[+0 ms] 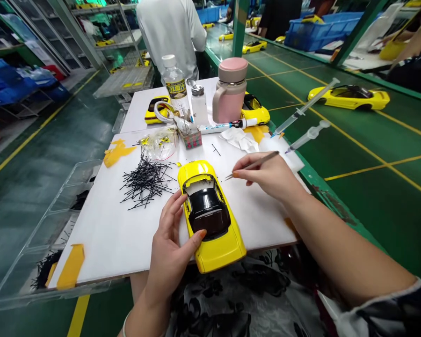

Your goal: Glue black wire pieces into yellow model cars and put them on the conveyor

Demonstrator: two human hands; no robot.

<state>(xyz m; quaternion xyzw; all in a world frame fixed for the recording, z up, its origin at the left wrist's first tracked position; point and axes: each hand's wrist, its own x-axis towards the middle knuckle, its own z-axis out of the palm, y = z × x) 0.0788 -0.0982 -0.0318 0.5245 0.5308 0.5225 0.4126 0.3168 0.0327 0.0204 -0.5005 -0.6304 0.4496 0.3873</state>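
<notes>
A yellow model car body (pixel 224 248) with a black roof lies at the front edge of the white board (pixel 105 234). My left hand (pixel 171 238) grips its left side, the thumb on the rear part and the fingers along the edge. To the right of the car, my right hand (pixel 266 175) pinches metal tweezers (pixel 257 162), whose tips are just over the board. Left of the car is a pile of thin black sticks (pixel 147 181). A small yellow piece (pixel 178 164) sits by the car's front corner.
Behind are a plastic bag (pixel 161 145), a small box (pixel 192 139), a bottle (pixel 175 84), a pink mug (pixel 229 93), a marker (pixel 224 126) and crumpled tissue (pixel 238 139). Two syringes (pixel 303 112) (pixel 308 135) lean at the right. Another yellow car (pixel 351 98) stands on the green bench. A person (pixel 171 32) stands beyond.
</notes>
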